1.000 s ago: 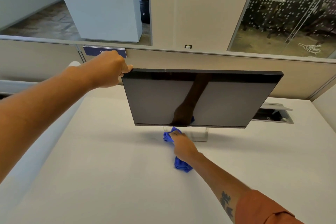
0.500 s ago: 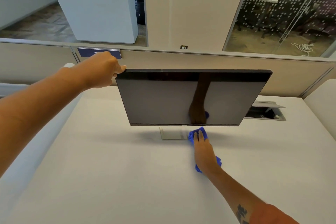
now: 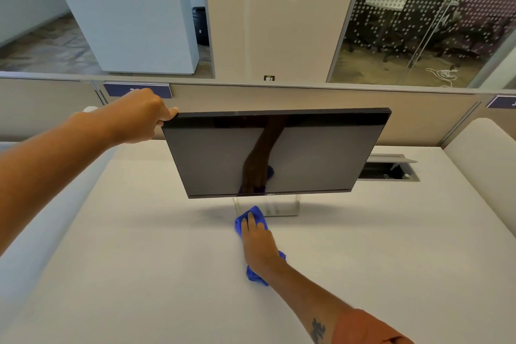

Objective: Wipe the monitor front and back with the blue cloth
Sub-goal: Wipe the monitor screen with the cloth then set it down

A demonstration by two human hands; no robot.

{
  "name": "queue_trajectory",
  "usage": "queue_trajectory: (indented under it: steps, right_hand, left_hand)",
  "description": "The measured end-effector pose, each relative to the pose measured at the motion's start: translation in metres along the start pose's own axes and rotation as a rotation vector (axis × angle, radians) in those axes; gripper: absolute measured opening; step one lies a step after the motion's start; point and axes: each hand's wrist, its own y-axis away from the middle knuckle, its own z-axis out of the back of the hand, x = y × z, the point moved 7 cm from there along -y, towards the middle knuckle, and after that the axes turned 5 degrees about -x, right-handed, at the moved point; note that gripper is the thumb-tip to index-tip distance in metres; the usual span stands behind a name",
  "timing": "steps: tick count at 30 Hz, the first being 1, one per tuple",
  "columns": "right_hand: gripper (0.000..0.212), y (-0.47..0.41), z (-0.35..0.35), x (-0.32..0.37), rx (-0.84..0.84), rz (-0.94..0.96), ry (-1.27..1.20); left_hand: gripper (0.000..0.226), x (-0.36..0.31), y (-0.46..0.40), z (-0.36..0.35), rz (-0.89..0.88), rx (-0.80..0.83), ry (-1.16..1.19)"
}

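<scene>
Left hand (image 3: 139, 117) is clamped on the top left corner of the flat black monitor (image 3: 279, 153), thumb over the top edge, the other fingers hidden behind the panel, steadying it. The screen faces us, tilted forward at the top, its long axis running left to right across the pale bench (image 3: 139, 260). Right hand (image 3: 258, 243) lies flat on the crumpled blue cloth (image 3: 252, 218), fingers (image 3: 251, 219) extended and close together, pressing the cloth onto the bench just in front of the clear and silver stand base (image 3: 279, 208) — so the cloth is below the monitor's lower edge, not on the glass. That is the relation to watch: the screen sits up and slightly away from the right hand, directly above it, and the dark reflection of that hand and a speck of blue show low in the panel. The right hand is the one with the cloth and the nearer to the lower bezel; my read is that a lift up and forward would put the cloth onto the front face, with sweeps along the long axis, while the back looks reachable only by going round or over. Writing — a small logo sits at the centre of the lower bezel and looks like "DELL", though it is tiny. A dark blue nameplate (image 3: 117, 90) on the partition (image 3: 307, 98) behind the left hand carries pale characters, partly covered and too blurred to read; a second plate at far right is cut off. An open cable hatch (image 3: 388, 169) sits in the bench right of the monitor.
</scene>
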Motion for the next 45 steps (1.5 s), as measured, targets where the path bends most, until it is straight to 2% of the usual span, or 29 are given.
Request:
queue_trajectory:
  steps: [4, 7, 11, 15, 21, 23, 25, 28, 31, 34, 45]
  right_hand:
    - [0.070, 0.014, 0.007, -0.033, -0.031, 0.003, -0.022]
    - [0.066, 0.026, 0.009, -0.075, -0.061, -0.136, 0.005]
    - [0.073, 0.036, 0.014, -0.116, -0.101, -0.335, 0.040]
    - [0.070, 0.030, 0.015, -0.103, -0.087, -0.362, 0.045]
    - [0.074, 0.017, 0.006, -0.040, -0.011, -0.215, -0.022]
    - [0.067, 0.013, 0.005, -0.019, 0.004, -0.141, -0.119]
    - [0.058, 0.009, 0.008, -0.010, 0.020, -0.161, -0.311]
    - [0.035, 0.007, 0.012, -0.009, 0.110, -0.275, -0.754]
    - [0.030, 0.020, 0.010, -0.014, 0.255, -0.421, -1.264]
    - [0.030, 0.031, 0.009, -0.024, 0.277, -0.436, -1.546]
    - [0.041, 0.047, 0.039, -0.077, 0.007, -0.392, -1.502]
  left_hand:
    - [0.040, -0.001, 0.002, 0.000, 0.010, 0.012, 0.012]
    - [0.043, -0.002, 0.003, 0.001, 0.013, 0.007, 0.015]
    - [0.044, -0.001, 0.004, -0.001, 0.022, 0.027, 0.011]
    - [0.045, -0.001, 0.003, 0.000, 0.016, 0.025, 0.003]
    - [0.047, -0.004, 0.005, 0.003, 0.018, 0.005, -0.004]
    - [0.051, -0.005, 0.006, 0.003, 0.019, 0.006, -0.017]
    - [0.054, -0.005, 0.006, 0.003, 0.018, 0.014, -0.021]
    - [0.053, -0.005, 0.007, 0.001, 0.027, 0.031, -0.014]
    - [0.051, -0.004, 0.006, 0.001, 0.035, 0.033, -0.012]
    - [0.049, -0.005, 0.006, 0.002, 0.041, 0.031, -0.008]
    - [0.050, -0.005, 0.006, 0.000, 0.047, 0.053, -0.031]
